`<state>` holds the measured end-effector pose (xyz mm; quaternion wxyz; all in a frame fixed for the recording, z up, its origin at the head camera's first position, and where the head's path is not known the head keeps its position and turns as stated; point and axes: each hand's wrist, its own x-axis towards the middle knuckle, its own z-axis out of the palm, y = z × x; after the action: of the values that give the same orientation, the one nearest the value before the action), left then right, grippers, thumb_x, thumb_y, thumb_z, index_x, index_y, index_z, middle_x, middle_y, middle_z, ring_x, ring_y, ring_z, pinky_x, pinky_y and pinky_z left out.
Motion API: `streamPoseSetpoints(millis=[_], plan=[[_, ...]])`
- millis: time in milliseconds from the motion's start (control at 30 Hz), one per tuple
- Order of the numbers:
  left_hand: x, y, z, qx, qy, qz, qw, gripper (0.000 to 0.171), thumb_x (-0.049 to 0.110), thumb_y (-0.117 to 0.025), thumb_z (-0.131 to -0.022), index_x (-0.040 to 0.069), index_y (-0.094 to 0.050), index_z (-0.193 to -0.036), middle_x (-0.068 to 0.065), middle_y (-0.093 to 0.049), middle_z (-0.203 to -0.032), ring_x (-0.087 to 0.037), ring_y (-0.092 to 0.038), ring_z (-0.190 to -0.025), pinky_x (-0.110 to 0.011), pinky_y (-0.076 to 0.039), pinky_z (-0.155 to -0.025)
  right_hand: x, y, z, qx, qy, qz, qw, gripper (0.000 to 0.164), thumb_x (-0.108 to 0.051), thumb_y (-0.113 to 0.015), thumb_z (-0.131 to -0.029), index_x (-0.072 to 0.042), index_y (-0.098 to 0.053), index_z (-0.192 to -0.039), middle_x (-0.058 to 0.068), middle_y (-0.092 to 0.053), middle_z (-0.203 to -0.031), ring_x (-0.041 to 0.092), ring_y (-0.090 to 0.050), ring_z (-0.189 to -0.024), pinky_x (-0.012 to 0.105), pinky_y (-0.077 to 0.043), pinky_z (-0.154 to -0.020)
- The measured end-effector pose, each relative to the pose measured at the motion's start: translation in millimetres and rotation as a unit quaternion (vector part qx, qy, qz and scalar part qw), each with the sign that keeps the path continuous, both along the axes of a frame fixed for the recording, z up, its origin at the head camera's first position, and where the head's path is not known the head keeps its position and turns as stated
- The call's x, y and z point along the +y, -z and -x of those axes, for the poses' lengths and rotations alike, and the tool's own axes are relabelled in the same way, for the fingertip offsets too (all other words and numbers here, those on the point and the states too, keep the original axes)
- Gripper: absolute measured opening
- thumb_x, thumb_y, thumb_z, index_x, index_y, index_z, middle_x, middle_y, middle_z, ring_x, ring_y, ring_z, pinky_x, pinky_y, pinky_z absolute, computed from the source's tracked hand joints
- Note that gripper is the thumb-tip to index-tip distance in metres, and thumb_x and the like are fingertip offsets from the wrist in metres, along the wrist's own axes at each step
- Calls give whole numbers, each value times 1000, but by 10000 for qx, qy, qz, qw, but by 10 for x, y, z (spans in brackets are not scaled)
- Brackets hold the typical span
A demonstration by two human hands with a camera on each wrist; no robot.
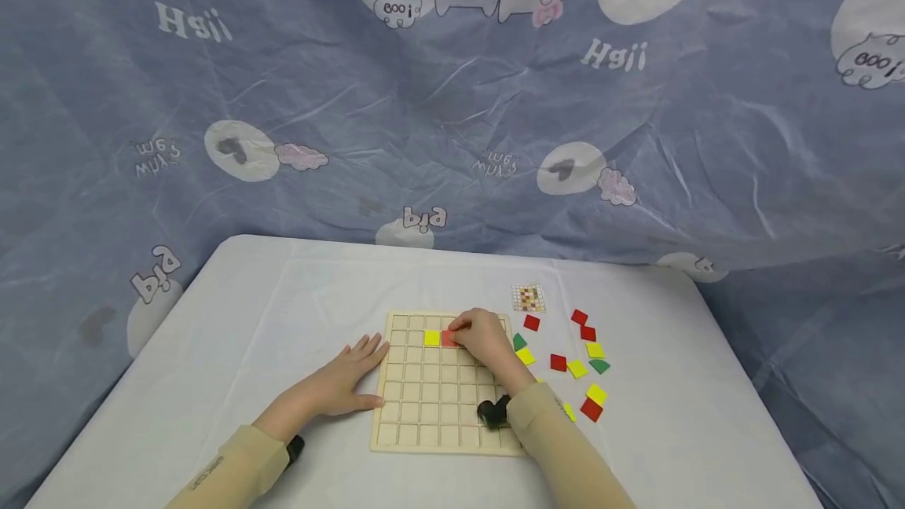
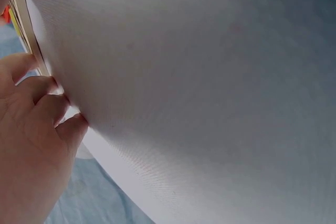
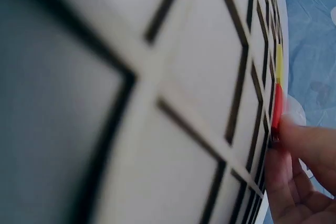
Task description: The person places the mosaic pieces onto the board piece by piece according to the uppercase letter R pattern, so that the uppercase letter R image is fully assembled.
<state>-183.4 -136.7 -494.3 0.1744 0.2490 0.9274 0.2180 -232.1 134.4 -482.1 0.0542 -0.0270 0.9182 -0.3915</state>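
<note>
A red square [image 1: 448, 339] is on the wooden board [image 1: 448, 392], at the fourth box from the left in the second row from the far edge. I cannot tell if it lies flat in its box. The right hand [image 1: 484, 340] is at three o'clock from it, and its grip is together, thumb and fingers pinching the red square. A yellow square [image 1: 432, 338] sits in the box just beside it, at nine o'clock. The left hand [image 1: 339, 385] has its grip apart: its fingers are spread, and some touch the board's edge at nine o'clock.

The board is pale, flat and about square, with thin low ridges making rows of little boxes. Past the left hand, a wide stretch of white cloth [image 1: 212, 352] runs to the slanted side edge. On the three o'clock side there is less room, as loose pieces [image 1: 558, 363] lie near the board. They are flat and smooth: red and yellow squares, and green ones with a round side. A small card [image 1: 528, 298] with a coloured grid lies at about half past one from the board's middle.

The white cloth covers the desk [image 1: 707, 415]. At twelve o'clock, behind its far edge, hangs a creased blue curtain [image 1: 424, 100] with pigs, white spots and words on it.
</note>
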Motion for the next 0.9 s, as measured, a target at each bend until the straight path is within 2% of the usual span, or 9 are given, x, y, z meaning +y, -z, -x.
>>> streamPoseSetpoints(millis=[133, 233, 433, 667, 900], plan=[[-7, -5, -14, -27, -22, -16, 10000, 92, 46, -71, -86, 9, -25, -156, -17, -16, -164, -38, -12, -152, -57, -15, -122, -18, 13, -10, -1, -79, -55, 10000, 7, -5, -74, -86, -8, -77, -91, 6, -67, -91, 15, -57, -73, 25, -51, -65], [-6, -11, -17, -14, -9, -98, 10000, 92, 45, -72, -86, 7, -26, -156, -19, -17, -164, -40, -12, -152, -60, -15, -121, -1, -9, -26, 12, -120, -52, 9999, 7, -7, -75, -86, -8, -76, -93, 6, -67, -92, 14, -57, -74, 25, -51, -66], [0, -4, -7, 19, -28, -83, 10000, 92, 46, -72, -86, 8, -26, -156, -18, -17, -164, -39, -12, -152, -58, -15, -122, 188, -93, -44, 124, -43, 312, 9994, 14, -11, -75, -86, -8, -76, -100, 5, -70, -94, 14, -63, -78, 27, -54, -70], [-10, 5, 5, 17, 4, -107, 9999, 91, 46, -71, -87, 8, -26, -156, -18, -17, -164, -39, -12, -152, -59, -15, -122, 626, -200, -41, -32, 344, 553, 9979, 21, -18, -71, -91, -8, -74, -110, 7, -72, -103, 19, -65, -88, 33, -56, -78], [-9, 12, -5, 57, -4, -89, 9999, 92, 47, -71, -86, 7, -26, -156, -19, -17, -164, -39, -12, -152, -59, -15, -121, 1196, -246, -120, -215, 840, 344, 9956, 30, -20, -70, -92, -6, -70, -118, 11, -72, -109, 22, -66, -95, 34, -56, -82]])
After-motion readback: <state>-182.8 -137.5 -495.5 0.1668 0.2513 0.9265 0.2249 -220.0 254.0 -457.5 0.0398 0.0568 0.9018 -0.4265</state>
